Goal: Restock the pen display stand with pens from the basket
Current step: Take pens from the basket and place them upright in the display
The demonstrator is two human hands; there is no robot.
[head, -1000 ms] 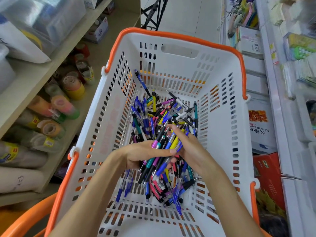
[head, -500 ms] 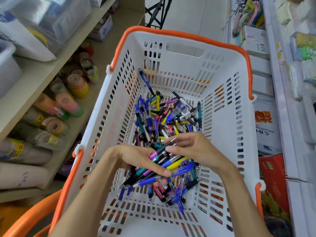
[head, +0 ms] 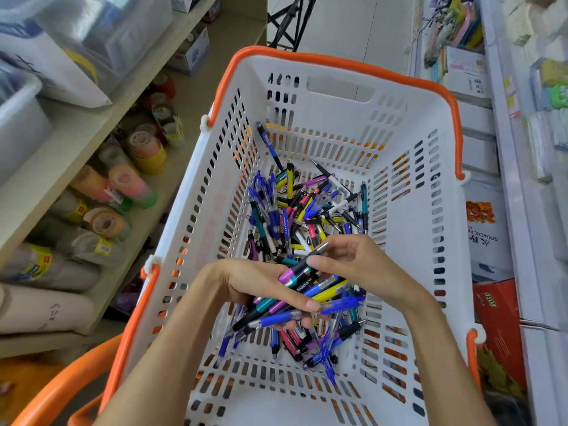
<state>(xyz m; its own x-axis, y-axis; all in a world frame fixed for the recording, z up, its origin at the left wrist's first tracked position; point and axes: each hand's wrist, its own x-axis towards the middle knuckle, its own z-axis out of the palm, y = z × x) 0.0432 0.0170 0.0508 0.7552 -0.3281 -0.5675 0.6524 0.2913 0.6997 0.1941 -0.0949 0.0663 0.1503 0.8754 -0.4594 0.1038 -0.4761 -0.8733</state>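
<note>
A white slotted basket (head: 424, 210) with an orange rim fills the middle of the view. Its floor holds a heap of loose pens (head: 295, 210) in blue, purple, yellow, teal and black. My left hand (head: 261, 284) is inside the basket, closed around a bundle of pens (head: 310, 298) that lies across its palm. My right hand (head: 359, 262) is just to its right, pinching one purple and black pen (head: 302, 265) at the top of that bundle. No pen display stand is in view.
Wooden shelves on the left carry rolls of tape (head: 144, 149), wrapped paper rolls (head: 46, 269) and clear bins (head: 92, 29). White shelving with stationery (head: 461, 29) runs along the right, with boxes (head: 495, 321) below. An orange handle (head: 61, 388) curves at the lower left.
My left hand has turned the bundle from upright to nearly level. My right hand has let go of the bundle's side and now pinches a single pen. The view has shifted slightly.
</note>
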